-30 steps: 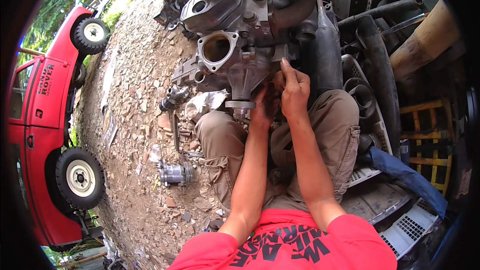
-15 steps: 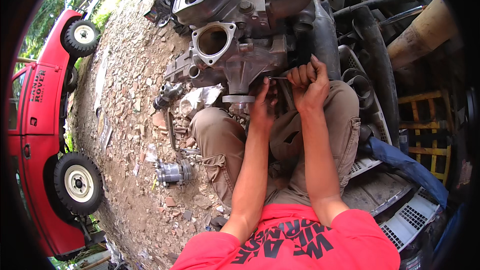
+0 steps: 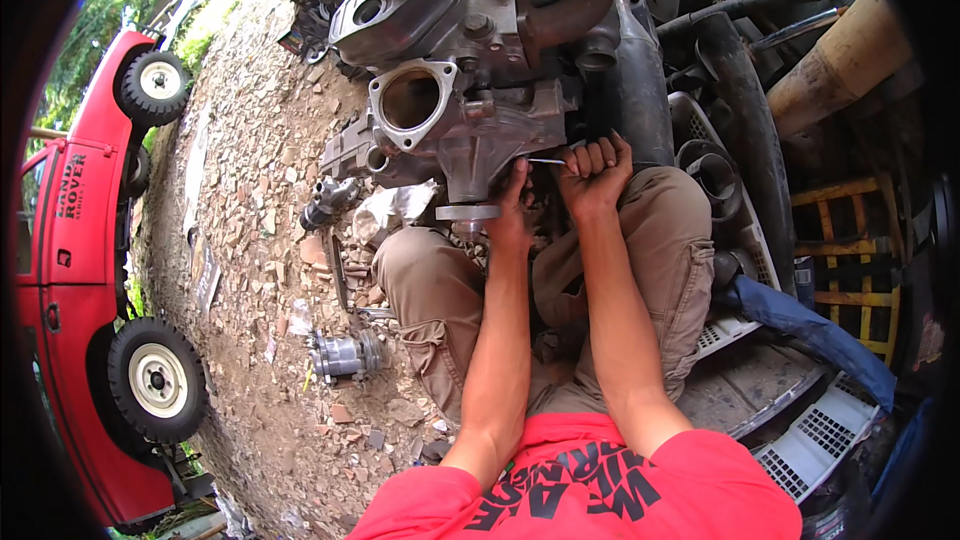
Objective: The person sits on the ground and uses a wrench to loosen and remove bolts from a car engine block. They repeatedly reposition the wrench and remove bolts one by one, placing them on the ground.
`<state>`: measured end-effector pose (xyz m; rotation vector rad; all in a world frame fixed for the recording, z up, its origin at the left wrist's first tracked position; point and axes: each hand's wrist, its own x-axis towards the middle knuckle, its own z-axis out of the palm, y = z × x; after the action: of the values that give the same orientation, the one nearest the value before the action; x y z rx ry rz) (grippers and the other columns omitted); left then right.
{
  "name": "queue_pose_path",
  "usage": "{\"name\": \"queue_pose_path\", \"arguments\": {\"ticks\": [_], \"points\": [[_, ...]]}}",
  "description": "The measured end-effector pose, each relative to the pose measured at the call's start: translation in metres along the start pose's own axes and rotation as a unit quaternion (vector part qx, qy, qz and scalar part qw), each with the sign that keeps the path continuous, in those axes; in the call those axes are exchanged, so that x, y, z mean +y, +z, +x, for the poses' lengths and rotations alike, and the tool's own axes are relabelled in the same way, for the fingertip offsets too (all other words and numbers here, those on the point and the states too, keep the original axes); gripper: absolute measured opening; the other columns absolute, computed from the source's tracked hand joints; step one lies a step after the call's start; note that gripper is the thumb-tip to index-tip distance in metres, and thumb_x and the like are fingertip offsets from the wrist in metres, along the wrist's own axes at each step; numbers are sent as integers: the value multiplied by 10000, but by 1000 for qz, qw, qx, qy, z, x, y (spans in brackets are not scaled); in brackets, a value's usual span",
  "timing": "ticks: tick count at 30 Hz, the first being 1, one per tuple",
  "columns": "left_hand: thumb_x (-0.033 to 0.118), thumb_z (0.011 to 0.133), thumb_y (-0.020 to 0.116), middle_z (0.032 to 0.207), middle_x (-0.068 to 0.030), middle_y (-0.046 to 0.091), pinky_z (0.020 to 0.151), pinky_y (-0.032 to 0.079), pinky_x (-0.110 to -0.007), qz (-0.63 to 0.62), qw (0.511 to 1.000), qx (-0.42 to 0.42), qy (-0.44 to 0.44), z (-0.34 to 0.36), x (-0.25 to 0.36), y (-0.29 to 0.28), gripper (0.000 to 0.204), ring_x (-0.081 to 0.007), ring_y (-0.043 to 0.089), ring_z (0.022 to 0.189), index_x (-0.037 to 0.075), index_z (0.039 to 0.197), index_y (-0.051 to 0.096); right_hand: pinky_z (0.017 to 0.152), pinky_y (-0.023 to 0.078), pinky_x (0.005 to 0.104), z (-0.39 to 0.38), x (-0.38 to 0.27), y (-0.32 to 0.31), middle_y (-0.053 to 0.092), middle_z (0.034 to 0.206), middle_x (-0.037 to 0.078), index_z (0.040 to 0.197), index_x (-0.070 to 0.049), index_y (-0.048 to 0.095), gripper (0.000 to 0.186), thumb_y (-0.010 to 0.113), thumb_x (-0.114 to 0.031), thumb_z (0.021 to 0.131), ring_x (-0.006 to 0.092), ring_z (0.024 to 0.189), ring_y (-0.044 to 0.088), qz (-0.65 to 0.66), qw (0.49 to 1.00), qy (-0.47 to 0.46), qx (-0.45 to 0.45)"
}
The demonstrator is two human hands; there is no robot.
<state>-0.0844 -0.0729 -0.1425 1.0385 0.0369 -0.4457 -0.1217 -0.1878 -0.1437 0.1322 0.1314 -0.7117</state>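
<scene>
A greasy engine block (image 3: pixel 475 125) stands before me, with a round pulley flange (image 3: pixel 468 212) at its near end. My right hand (image 3: pixel 597 178) is closed around one end of a thin metal wrench (image 3: pixel 545 161), whose shaft runs left to the underside of the housing. At the wrench's other end my left hand (image 3: pixel 512 208) is held close under the housing, right of the flange. Its thumb points up beside the wrench tip. The other fingers curl in shadow, and what they hold is hidden. The wrench head cannot be made out.
A silver cylindrical metal part (image 3: pixel 345 354) and a smaller dark fitting (image 3: pixel 327 202) lie on stony ground at left. Pipes (image 3: pixel 745 110), a bamboo pole (image 3: pixel 845 60) and a white plastic crate (image 3: pixel 820 437) crowd the right. A red vehicle (image 3: pixel 85 280) stands far left.
My right fist has turned and lowered slightly, and more of the wrench's shaft shows. My left hand stays near the same spot under the housing. The whole view has shifted a little.
</scene>
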Motion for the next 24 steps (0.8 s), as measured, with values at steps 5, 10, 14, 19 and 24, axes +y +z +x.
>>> {"name": "queue_pose_path", "arguments": {"ticks": [5, 10, 14, 19, 24], "points": [[225, 790, 761, 854, 9, 623, 589, 363, -244, 11, 1000, -23, -7, 7, -2, -7, 228, -74, 521, 735, 99, 934, 636, 447, 233, 275, 8, 1, -6, 139, 450, -52, 531, -194, 272, 425, 439, -230, 921, 105, 404, 120, 16, 1000, 6, -5], [230, 779, 770, 857, 10, 624, 596, 369, -245, 11, 999, -23, -39, 5, 5, -3, 254, -74, 519, 730, 104, 952, 633, 428, 227, 276, 6, -1, -4, 151, 455, -47, 535, -194, 257, 426, 444, -250, 913, 111, 409, 128, 4, 1000, -12, 11], [226, 778, 772, 867, 10, 630, 596, 370, -246, 9, 1000, 10, -28, 1, 5, 4, 257, -72, 519, 727, 108, 959, 633, 428, 231, 279, 1, -1, -1, 155, 454, -43, 535, -190, 261, 424, 442, -251, 914, 110, 411, 136, -14, 999, -26, 26], [226, 799, 755, 872, 8, 633, 580, 365, -242, 14, 999, 31, -3, -3, 1, 6, 236, -71, 512, 707, 102, 954, 628, 432, 232, 283, -1, 0, -3, 169, 455, -41, 538, -184, 277, 419, 448, -250, 915, 110, 410, 155, -7, 1000, -26, 10], [218, 820, 734, 871, 0, 629, 536, 345, -226, -25, 1000, 6, -16, 1, -4, 6, 212, -71, 500, 674, 91, 950, 624, 479, 279, 285, 7, -3, -16, 217, 477, -38, 573, -172, 310, 391, 463, -260, 921, 116, 432, 220, -8, 1000, -18, -21]]}}
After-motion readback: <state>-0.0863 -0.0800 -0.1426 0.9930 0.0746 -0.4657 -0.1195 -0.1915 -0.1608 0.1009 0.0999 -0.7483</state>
